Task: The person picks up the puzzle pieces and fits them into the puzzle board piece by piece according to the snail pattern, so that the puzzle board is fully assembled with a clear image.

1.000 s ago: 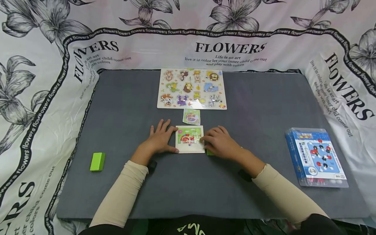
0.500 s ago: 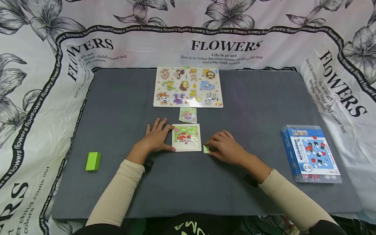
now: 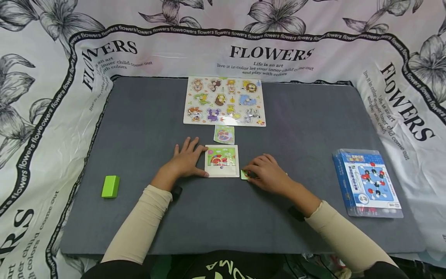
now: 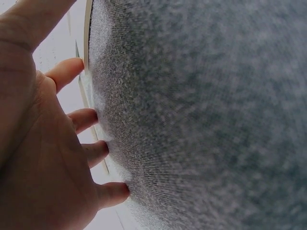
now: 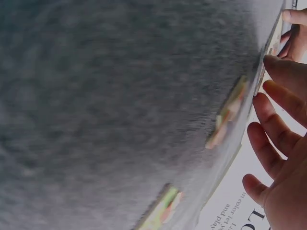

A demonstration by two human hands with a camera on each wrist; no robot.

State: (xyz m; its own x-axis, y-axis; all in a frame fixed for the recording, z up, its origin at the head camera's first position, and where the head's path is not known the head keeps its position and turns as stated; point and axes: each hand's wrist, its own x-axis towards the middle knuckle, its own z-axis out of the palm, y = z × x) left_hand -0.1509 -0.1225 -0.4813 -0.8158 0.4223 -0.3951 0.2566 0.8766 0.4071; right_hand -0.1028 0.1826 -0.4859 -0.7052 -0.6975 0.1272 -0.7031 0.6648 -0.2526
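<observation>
A small white puzzle tray (image 3: 222,173) lies at the table's middle, with a jigsaw picture (image 3: 221,156) of red and green filling its upper part. My left hand (image 3: 184,163) rests spread along the tray's left side, index finger and thumb at its edge. Just right of the tray, my right hand (image 3: 266,173) is low over the table, fingers loosely bent at a green puzzle piece (image 3: 244,175). In the right wrist view those fingers are apart, and loose puzzle pieces (image 5: 228,112) lie beneath the hand. Whether fingertips touch a piece is unclear.
A picture card (image 3: 224,135) lies between the tray and a large animal puzzle board (image 3: 224,101) at the back. To the left stands a green block (image 3: 110,186). A blue boxed molecule model kit (image 3: 367,183) sits at the right, on the grey table (image 3: 296,116).
My right hand has left the tray's right edge and moved slightly right and down to the loose pieces. My left hand has stayed at the tray. The head view has shifted slightly.
</observation>
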